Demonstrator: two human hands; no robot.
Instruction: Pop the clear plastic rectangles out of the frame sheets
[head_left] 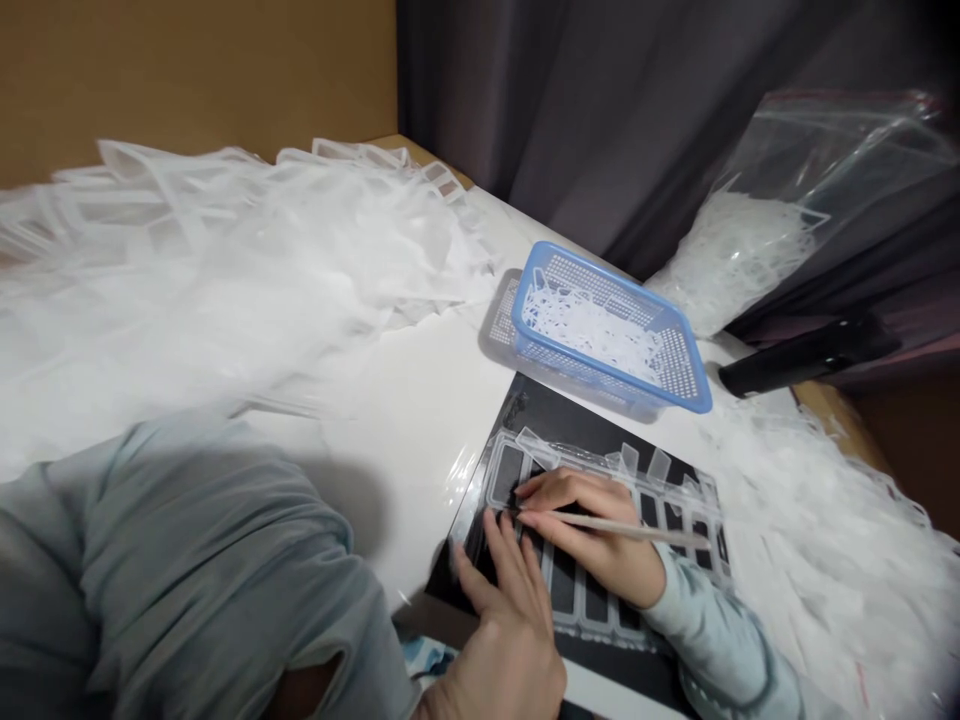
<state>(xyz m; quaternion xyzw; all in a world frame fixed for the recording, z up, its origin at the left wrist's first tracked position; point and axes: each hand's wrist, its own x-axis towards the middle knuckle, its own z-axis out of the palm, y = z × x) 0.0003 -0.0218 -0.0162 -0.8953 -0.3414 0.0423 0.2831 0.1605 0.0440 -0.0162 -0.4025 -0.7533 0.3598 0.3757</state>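
Head view: clear plastic frame (580, 595) lies on a black board (536, 395) atop the white surface (416, 385); its middle is covered by both hands, and glare blurs its far edge. Working end of the pale stick (637, 528) is hidden at the fingertips. Frame is translucent, with a row of long, round-cornered openings; loose clear flaps stand up along the far side. Right hand (619, 555) is closed around the stick in a pen-like grip. Left hand (506, 640) is flat, fingers extended onto the frame beside the right fingertips; pressure cannot be told. Beyond: blue basket (681, 372) of white scraps, filled clear bag (750, 245), translucent heap (225, 270) at left, blurred.
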